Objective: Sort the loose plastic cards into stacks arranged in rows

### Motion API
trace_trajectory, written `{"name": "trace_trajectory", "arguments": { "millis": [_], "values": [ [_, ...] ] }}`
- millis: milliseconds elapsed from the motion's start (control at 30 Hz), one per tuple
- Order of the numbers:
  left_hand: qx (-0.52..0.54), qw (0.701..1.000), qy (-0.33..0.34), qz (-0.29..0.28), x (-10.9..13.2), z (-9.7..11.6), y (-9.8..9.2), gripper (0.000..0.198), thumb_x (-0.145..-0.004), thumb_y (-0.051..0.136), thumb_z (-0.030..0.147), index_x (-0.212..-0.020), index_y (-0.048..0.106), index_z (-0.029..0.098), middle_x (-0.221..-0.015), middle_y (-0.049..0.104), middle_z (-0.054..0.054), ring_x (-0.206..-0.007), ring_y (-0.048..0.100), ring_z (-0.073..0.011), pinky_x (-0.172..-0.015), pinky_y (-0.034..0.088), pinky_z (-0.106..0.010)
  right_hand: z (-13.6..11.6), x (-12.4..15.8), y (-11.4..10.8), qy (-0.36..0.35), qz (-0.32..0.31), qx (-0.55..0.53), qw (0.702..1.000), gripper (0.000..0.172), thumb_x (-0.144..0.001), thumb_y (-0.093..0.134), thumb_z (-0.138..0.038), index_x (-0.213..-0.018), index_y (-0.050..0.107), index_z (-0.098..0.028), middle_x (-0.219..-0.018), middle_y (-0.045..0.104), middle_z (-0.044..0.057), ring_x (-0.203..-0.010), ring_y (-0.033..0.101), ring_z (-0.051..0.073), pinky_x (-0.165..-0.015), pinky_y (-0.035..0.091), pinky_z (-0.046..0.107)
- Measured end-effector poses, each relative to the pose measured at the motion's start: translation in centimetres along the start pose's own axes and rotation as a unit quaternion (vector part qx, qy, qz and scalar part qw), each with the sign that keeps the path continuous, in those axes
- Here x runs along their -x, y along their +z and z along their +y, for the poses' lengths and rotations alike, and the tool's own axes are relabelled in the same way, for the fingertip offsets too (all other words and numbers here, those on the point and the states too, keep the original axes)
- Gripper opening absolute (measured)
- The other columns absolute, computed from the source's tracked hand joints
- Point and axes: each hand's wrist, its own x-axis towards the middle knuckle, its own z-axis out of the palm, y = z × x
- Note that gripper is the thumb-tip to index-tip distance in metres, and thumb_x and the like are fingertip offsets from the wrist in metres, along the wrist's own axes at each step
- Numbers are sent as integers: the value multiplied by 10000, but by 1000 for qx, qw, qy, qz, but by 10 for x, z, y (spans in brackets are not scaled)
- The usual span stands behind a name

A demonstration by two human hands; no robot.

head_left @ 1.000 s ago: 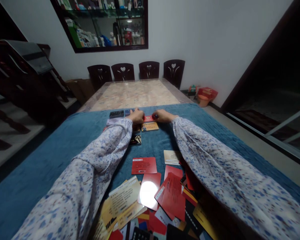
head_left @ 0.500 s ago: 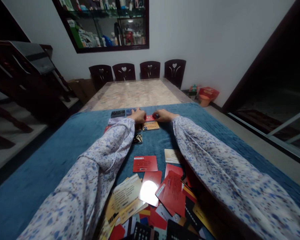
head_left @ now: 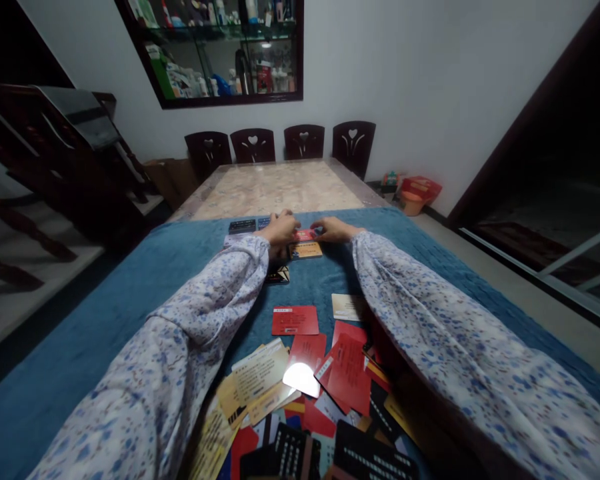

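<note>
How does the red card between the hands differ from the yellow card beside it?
The red card is partly hidden by the left hand and right hand; the yellow card shows more fully. The red card is farther from the camera; the yellow card, nearer. Both have their long edges running crosswise.

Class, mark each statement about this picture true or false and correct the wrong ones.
1. The left hand and the right hand are at opposite ends of a red card. True.
2. The yellow card lies beyond the red card. False: the yellow card is nearer the person.
3. A blue cloth covers the near part of the table. True.
4. The sleeves are plain black. False: the sleeves are pale and speckled.
5. Four dark chairs stand beyond the table. True.
6. The loose card pile lies beyond the hands. False: the loose card pile is nearer the person.
</note>
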Motion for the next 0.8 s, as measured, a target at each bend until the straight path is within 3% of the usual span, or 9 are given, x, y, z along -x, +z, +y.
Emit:
{"name": "trace_trajectory", "arguments": {
  "millis": [267, 467, 800],
  "values": [
    [-13, 996, 78, 42, 38, 20, -10, 276, -847, 525, 128, -1013, 728, 216, -1284, 678, -128, -1419, 339, -352, -1073, 282, -574, -7, 27, -14, -36, 51, -15, 998, 348, -888, 616, -180, -1207, 750, -142, -1136, 763, 122, -962, 693, 191, -839, 479, 244],
    [-9, 996, 70, 60, 66, 30, -17, 347, -795, 529, 63, -1032, 736, 211, -1286, 686, -129, -1424, 365, -363, -1071, 288, -573, -19, 57, -23, -49, 94, -25, 994, 284, -874, 553, -122, -1039, 784, -146, -1017, 773, 95, -888, 664, 174, -755, 420, 231],
    [-9, 996, 61, 71, 116, 45, -15, 406, -825, 531, 67, -1146, 724, 226, -1345, 673, -116, -1454, 360, -357, -1089, 305, -564, -43, 116, -27, -64, 145, -41, 987, 231, -903, 529, -145, -958, 753, -143, -941, 741, 93, -818, 619, 169, -730, 392, 243]
  ]
}}
